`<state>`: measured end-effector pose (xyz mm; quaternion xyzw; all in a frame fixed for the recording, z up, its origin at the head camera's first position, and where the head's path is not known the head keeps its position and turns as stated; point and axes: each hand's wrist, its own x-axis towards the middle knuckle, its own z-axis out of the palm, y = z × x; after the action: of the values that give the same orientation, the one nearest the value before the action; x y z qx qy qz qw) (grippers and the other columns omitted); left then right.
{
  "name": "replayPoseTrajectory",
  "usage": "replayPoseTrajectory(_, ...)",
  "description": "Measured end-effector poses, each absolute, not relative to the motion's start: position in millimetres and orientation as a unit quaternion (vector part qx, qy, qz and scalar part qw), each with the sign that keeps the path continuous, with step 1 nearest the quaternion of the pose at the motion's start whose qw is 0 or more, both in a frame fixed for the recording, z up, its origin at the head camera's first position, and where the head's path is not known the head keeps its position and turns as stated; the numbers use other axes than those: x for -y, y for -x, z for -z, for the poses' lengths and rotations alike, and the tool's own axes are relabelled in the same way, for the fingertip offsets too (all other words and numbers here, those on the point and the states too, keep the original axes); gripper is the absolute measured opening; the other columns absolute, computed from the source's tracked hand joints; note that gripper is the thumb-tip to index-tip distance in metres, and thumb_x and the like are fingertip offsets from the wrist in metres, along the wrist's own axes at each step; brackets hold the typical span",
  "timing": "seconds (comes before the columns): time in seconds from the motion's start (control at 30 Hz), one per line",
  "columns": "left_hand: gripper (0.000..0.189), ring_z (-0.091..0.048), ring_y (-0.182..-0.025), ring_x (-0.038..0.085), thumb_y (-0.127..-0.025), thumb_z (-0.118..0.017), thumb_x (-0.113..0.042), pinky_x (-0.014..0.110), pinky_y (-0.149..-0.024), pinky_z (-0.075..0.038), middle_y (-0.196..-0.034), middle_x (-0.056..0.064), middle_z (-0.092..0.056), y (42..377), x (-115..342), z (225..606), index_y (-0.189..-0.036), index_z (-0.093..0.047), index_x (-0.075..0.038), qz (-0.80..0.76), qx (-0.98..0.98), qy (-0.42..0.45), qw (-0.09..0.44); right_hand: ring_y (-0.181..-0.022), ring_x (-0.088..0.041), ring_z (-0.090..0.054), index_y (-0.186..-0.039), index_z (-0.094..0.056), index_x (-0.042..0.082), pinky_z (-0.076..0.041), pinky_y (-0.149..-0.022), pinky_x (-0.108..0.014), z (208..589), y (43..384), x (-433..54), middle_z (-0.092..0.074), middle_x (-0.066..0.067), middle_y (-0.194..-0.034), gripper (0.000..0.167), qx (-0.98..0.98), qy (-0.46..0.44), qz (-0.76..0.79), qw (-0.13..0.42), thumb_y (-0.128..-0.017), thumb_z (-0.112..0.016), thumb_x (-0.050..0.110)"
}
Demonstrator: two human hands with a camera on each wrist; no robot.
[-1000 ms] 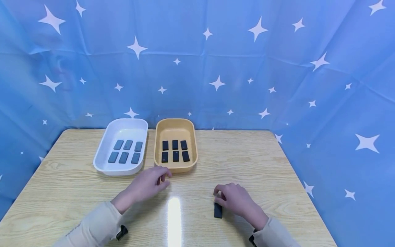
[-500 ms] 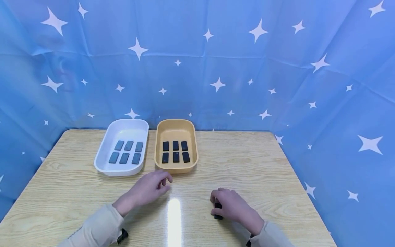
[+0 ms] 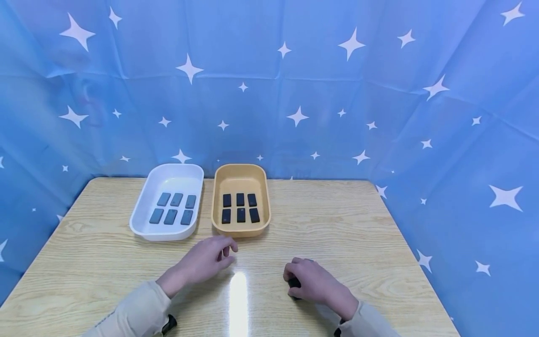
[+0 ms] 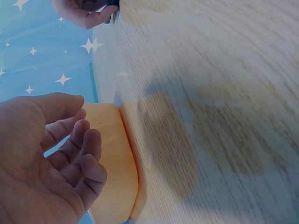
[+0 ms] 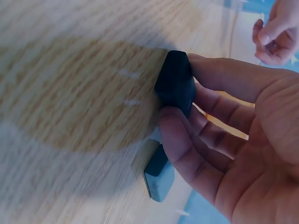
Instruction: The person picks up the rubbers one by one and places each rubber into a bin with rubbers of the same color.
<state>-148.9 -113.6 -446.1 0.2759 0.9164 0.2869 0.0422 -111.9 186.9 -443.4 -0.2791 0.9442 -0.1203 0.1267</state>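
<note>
My right hand (image 3: 312, 282) pinches a small black rectangular block (image 5: 175, 81) between thumb and fingertips, just above or on the wooden table. In the head view most of this block is covered by the hand. A second small block, grey (image 5: 160, 175), lies on the table beyond the right fingers; the head view shows only a sliver of it. My left hand (image 3: 202, 262) hovers palm inward, fingers loosely bent and holding nothing, in front of the yellow tray (image 3: 241, 232). Several black blocks (image 3: 240, 215) lie in two rows inside that tray.
Left of the yellow tray stands a white tray (image 3: 141, 227) holding several grey blocks (image 3: 170, 216) in two rows. Both trays sit near the back edge of the wooden table (image 3: 337, 210). A blue curtain (image 3: 252, 107) with white stars hangs behind and beside it.
My right hand has come down over the black block, taken it between thumb and fingers, and shifted it slightly left. The left hand has barely moved.
</note>
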Motion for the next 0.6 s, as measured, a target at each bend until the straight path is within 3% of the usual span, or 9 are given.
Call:
replayPoseTrajectory(0.27,0.011,-0.048,-0.066,0.003,-0.090,-0.068,-0.022,0.020,-0.062,-0.040,-0.077,-0.016,-0.052,147.4,113.9,445.4,-0.100,-0.067,-0.019,-0.290,-0.917,-0.269,0.047,-0.076,-0.004,-0.051,-0.090,-0.063,0.022,-0.045,-0.068,-0.025,442.9,114.6,-185.9,-0.056,0.009,-0.091,0.021,-0.944,0.271,0.141,0.124,-0.078,-0.079,0.024)
replayPoseTrajectory(0.6,0.010,-0.047,-0.065,0.002,-0.090,-0.068,-0.023,0.020,-0.063,-0.039,-0.076,-0.017,-0.052,145.5,115.4,448.1,-0.099,-0.067,-0.020,-0.288,-0.918,-0.270,0.042,-0.081,-0.009,-0.055,-0.095,-0.063,0.021,-0.049,-0.068,-0.031,441.1,120.7,-182.9,-0.059,0.003,-0.096,0.019,-0.947,0.264,0.164,0.076,-0.080,-0.072,0.014)
